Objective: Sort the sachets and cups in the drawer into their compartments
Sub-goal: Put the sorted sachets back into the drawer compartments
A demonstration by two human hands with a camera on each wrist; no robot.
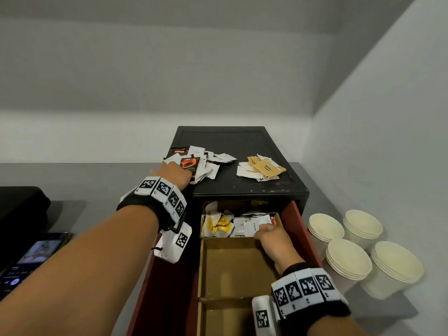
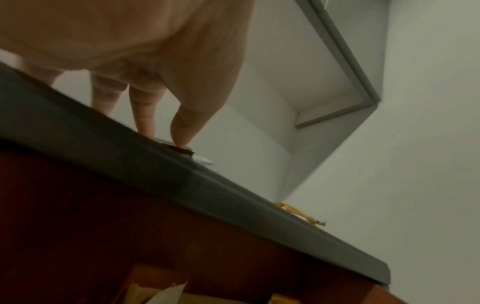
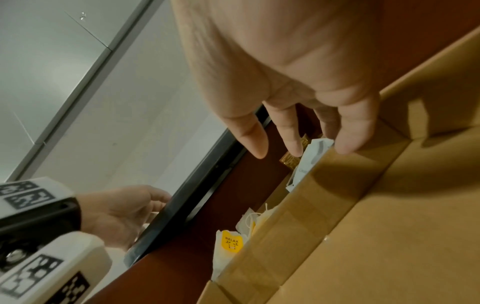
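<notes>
Sachets (image 1: 252, 226) lie just under right hand (image 1: 274, 238) in drawer (image 1: 299, 229); fingers extended, relaxed. Left hand (image 1: 173, 173), straight fingers, presses sachet pile (image 1: 206, 163) atop cabinet (image 1: 242, 139).

You've got the cabinet (image 1: 242, 187) w/ its drawer (image 1: 300, 229) pulled out in front. On the cabinet top: one sachet pile (image 1: 201, 163) left, another pile (image 1: 260, 169) right, apart. In the drawer's back compartment: tea bags (image 1: 217, 225) left, sachets (image 1: 252, 224) right. Cup stacks (image 1: 349, 253) sit right of the drawer; phone (image 1: 26, 260) far left.
</notes>
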